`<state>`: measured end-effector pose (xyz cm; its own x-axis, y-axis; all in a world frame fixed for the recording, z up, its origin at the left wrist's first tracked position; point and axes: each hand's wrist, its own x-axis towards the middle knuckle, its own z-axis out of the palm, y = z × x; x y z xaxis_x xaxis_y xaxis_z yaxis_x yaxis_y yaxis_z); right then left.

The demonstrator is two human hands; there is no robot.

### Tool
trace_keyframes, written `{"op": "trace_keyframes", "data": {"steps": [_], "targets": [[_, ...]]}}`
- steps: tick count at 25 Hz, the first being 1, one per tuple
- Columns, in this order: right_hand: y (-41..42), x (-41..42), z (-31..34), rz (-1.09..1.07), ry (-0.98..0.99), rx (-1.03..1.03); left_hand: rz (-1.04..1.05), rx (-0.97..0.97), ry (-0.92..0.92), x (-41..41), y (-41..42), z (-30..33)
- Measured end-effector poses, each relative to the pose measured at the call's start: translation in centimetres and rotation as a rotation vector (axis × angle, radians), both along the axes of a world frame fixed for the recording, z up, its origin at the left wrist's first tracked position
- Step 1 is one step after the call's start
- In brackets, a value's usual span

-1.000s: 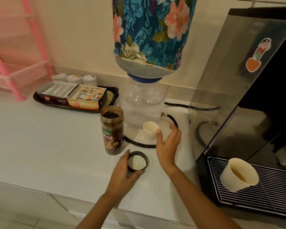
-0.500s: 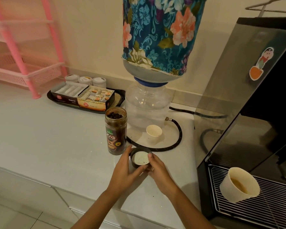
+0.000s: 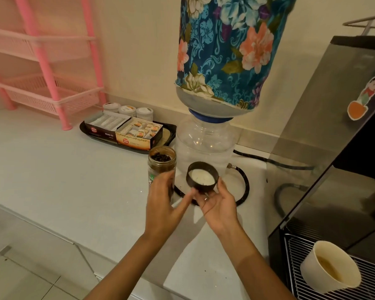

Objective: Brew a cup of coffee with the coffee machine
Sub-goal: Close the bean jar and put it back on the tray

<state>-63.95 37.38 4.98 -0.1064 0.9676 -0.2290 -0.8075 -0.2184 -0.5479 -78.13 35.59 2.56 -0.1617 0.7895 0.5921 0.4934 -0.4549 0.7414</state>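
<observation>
My right hand (image 3: pixel 218 204) holds the dark jar lid (image 3: pixel 201 177) lifted off the counter, its white liner facing me. The open coffee jar (image 3: pixel 162 161) stands just left of it, with dark granules showing at its mouth. My left hand (image 3: pixel 162 206) lies against the jar's lower front, its thumb on the glass and one finger stretched toward the lid. A paper cup (image 3: pixel 329 267) with brown liquid sits tilted on the drip grille (image 3: pixel 372 280) of the coffee machine (image 3: pixel 344 148) at the right.
A water bottle in a floral cover (image 3: pixel 223 50) stands inverted on a clear base behind the lid, with a black hose (image 3: pixel 245 185) curling around it. A black tray (image 3: pixel 170 132) of tea boxes and a pink rack (image 3: pixel 52 92) sit at the back left.
The lid has left the counter and passed from my left hand to my right, which now holds it raised. My left hand moved left onto the jar. The view came closer.
</observation>
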Motion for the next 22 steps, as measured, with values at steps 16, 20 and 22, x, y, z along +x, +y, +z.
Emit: {"op": "trace_keyframes", "data": {"steps": [16,20,22], "targets": [[4.9,-9.1,2.6,-0.243,-1.674,0.814,-0.575,-0.366,-0.184,-11.3,11.3,5.6],[4.2,-9.9,0.0,-0.213,-1.488,0.457,-0.673,-0.372,0.122,-12.2,12.5,5.4],[4.1,-11.0,-1.2,-0.163,-1.353,0.318,-0.668,-0.307,0.24,-12.2,12.8,5.3]]}}
